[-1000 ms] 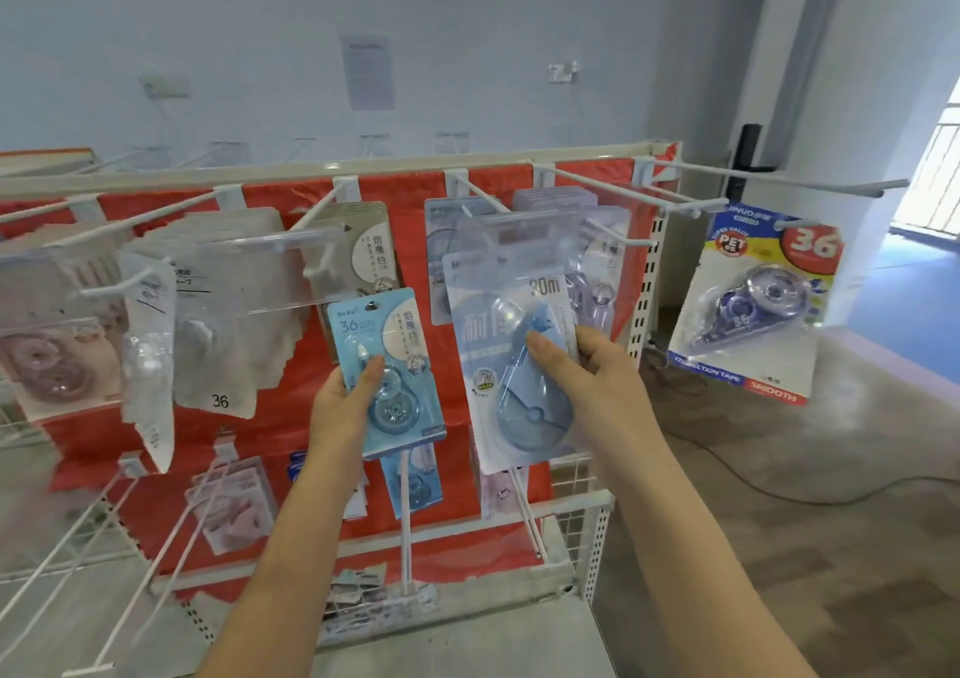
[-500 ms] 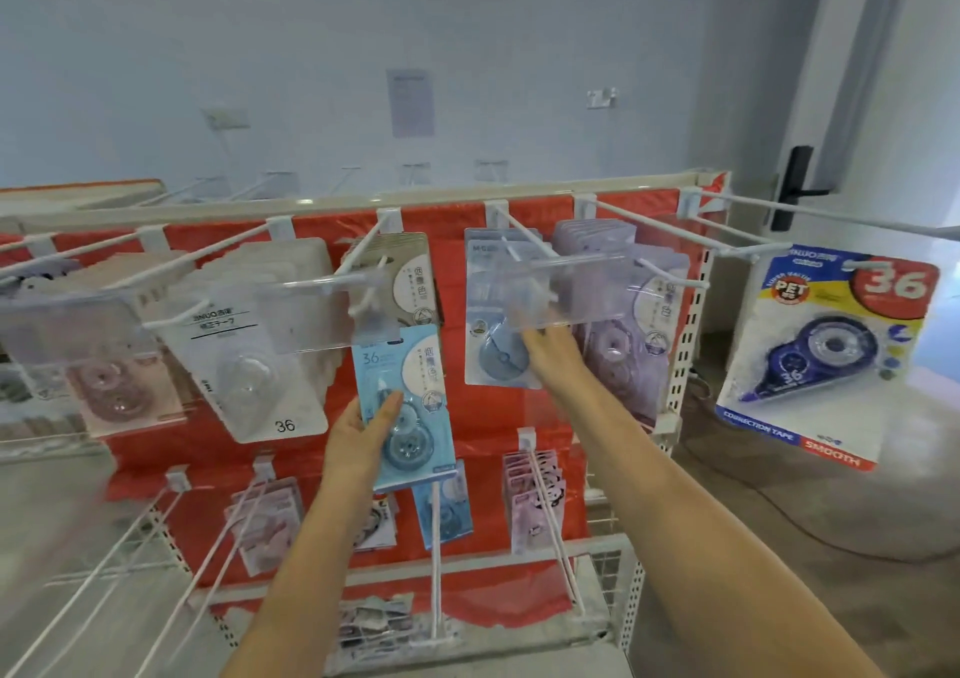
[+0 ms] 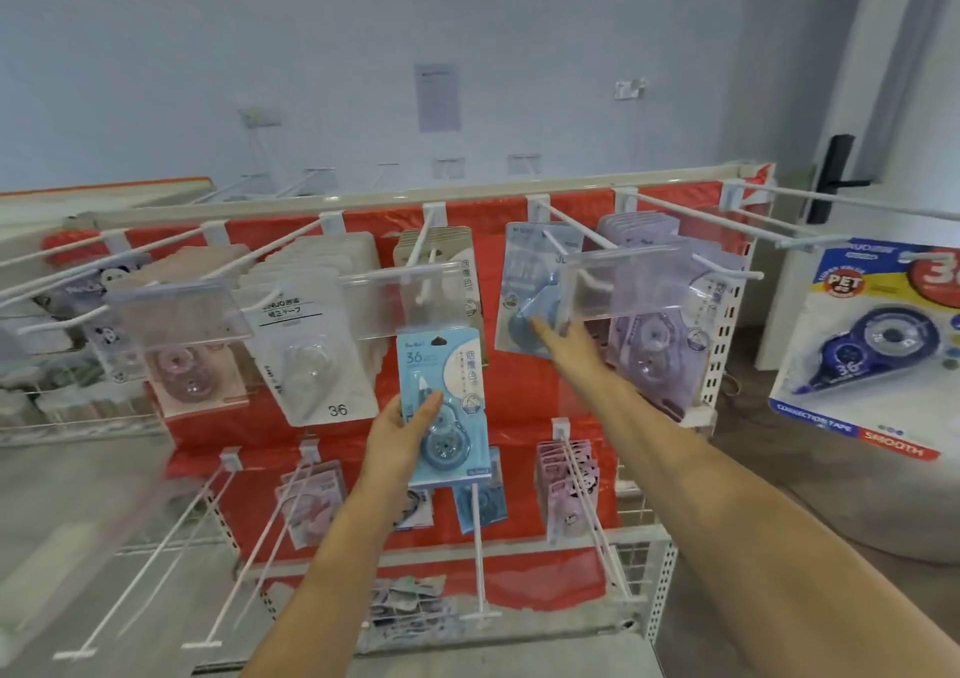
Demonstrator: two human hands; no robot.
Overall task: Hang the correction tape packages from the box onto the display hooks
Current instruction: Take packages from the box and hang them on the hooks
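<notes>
My left hand [image 3: 408, 438] grips a light blue correction tape package [image 3: 447, 391] by its lower left, thumb across the front, and holds it upright before the red display rack [image 3: 524, 396]. My right hand [image 3: 563, 339] reaches forward with straight fingers. Its fingertips touch a clear package with a blue tape [image 3: 522, 287] that hangs far back on a top-row white hook [image 3: 576, 233]. A clear price-tag holder [image 3: 628, 287] at the hook's tip partly covers that package. No box is in view.
Other top hooks carry white packages [image 3: 311, 350], beige packages [image 3: 452, 246] and purple packages [image 3: 657, 350]. Long bare hooks [image 3: 478, 547] jut out from the lower row toward me. A big correction tape sign [image 3: 872, 355] hangs at the right. A wire basket [image 3: 410, 610] sits below.
My right hand has slid the clear blue package back along the top hook toward the red board and straightened its fingers. My left hand still holds the light blue package.
</notes>
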